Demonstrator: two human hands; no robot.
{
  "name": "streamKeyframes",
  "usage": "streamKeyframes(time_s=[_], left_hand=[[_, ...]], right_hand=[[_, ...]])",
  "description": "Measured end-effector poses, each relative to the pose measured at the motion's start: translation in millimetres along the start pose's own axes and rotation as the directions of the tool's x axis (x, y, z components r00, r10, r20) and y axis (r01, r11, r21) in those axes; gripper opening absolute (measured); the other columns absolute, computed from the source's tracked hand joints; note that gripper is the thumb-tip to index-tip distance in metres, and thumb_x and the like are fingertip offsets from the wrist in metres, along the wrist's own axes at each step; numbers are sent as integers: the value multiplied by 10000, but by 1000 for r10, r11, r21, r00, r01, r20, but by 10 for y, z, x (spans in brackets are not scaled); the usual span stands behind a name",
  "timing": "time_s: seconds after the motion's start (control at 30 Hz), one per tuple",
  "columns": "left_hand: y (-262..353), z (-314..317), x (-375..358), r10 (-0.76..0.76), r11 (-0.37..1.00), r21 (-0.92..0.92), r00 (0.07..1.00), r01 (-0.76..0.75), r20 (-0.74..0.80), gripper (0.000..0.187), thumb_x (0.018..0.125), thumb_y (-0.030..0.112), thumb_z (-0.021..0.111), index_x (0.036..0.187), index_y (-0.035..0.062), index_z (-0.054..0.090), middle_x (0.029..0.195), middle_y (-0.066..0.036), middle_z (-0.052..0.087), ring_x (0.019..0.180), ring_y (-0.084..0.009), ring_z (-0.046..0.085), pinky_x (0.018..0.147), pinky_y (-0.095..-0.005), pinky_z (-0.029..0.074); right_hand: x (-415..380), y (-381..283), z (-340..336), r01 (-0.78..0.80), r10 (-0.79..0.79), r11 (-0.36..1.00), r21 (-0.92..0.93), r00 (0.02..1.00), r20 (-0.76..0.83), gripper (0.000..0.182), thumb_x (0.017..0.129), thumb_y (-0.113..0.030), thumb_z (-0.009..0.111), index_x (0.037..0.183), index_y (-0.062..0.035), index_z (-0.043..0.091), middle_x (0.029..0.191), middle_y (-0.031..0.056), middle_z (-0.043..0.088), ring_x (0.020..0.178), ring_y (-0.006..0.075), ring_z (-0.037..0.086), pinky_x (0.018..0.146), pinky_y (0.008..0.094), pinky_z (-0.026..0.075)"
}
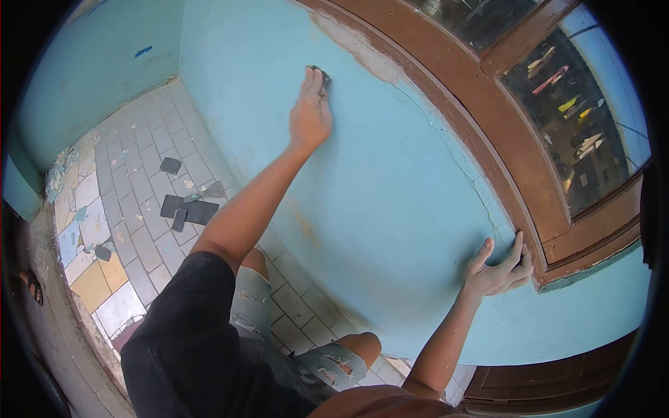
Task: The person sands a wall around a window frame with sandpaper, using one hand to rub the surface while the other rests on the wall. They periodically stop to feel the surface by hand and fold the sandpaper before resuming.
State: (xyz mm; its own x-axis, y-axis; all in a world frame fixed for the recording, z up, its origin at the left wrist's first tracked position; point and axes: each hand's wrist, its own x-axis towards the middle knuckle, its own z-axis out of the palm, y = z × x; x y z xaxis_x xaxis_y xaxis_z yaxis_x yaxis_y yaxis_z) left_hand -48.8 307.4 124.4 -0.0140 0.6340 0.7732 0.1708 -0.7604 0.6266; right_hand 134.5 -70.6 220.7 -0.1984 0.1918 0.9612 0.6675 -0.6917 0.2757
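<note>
My left hand (310,118) presses a small dark piece of sandpaper (322,75) flat against the light blue wall (376,181). The hand covers most of that piece; only its dark edge shows past the fingers. Lower on the right, my right hand (496,273) holds nothing. Its thumb is spread from the bent fingers, and the fingertips rest at the lower edge of the brown wooden window frame (512,188). Pale dust coats the fingers of both hands. A long crack (460,164) runs down the wall beside the frame, below a patch of bare plaster (359,45).
On the tiled floor (150,139) at left lie several dark sheet pieces (198,211) and a scraper (209,191). Paint flakes (63,171) are scattered by the ledge. A sandalled foot (31,287) shows at the far left. Window glass (571,118) stands at upper right.
</note>
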Motion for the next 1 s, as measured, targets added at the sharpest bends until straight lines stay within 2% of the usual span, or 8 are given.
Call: streamKeyframes(time_s=[0.07,0.23,0.43,0.53,0.7,0.77,0.9,1.0], left_hand=[[-132,-2,201,-244,963,89,963,254,-111,594,954,26,576,1531,19,436,1598,-243,383,1435,-430,429,1131,-437,435],[313,-23,-268,16,994,110,1000,-18,20,578,997,75,535,1547,-15,380,1608,-261,357,1445,-438,412,1147,-453,410],[-61,71,107,-298,947,90,949,307,-102,630,966,86,582,1540,-47,361,1633,-264,305,1476,-451,355,1204,-488,329],[407,46,-363,-3,996,94,1000,2,8,591,978,113,589,1524,-21,409,1627,-254,286,1437,-450,406,1191,-479,345],[305,-33,-147,-161,986,-41,986,163,42,528,979,123,593,1497,79,498,1520,-224,376,1352,-413,472,1115,-502,395],[203,-24,98,-303,940,137,949,312,-85,530,977,116,593,1496,71,495,1525,-219,375,1364,-405,434,1112,-503,377],[100,-34,352,-295,935,156,942,319,-161,531,958,56,592,1484,42,520,1449,-239,447,1292,-435,472,1092,-514,387],[226,144,40,-55,981,173,980,88,-190,531,938,30,601,1464,3,535,1428,-226,481,1294,-419,487,1100,-502,387]], right_hand=[[-8,-27,-12,-27,26,999,22,1000,7,595,992,-592,572,1302,-102,705,1168,103,556,1138,301,515,1025,503,433],[4,-36,-13,-9,9,1000,-17,1000,4,610,992,-595,570,1295,-83,701,1164,105,552,1149,296,517,1041,504,419],[-2,-42,-25,-3,3,1000,-9,1000,6,627,994,-602,558,1294,-68,695,1155,105,545,1144,293,517,1038,507,411],[6,-33,-11,-18,18,1000,-12,1000,3,630,996,-604,554,1296,-68,693,1154,106,542,1142,298,518,1033,509,412],[-1,-31,-26,-13,14,1000,-13,999,31,635,998,-608,549,1295,-65,693,1159,110,541,1145,305,513,1028,507,415],[-1,-31,-16,-9,9,1000,11,1000,9,633,1000,-607,546,1292,-66,695,1160,111,546,1150,302,508,1031,507,415],[2,-44,-11,-15,15,1000,19,1000,5,635,1001,-606,543,1292,-63,694,1155,109,546,1152,299,504,1034,511,414],[-5,-42,1,-21,21,1000,9,1000,-12,637,1002,-604,544,1294,-57,691,1153,112,550,1150,299,506,1034,512,416]])
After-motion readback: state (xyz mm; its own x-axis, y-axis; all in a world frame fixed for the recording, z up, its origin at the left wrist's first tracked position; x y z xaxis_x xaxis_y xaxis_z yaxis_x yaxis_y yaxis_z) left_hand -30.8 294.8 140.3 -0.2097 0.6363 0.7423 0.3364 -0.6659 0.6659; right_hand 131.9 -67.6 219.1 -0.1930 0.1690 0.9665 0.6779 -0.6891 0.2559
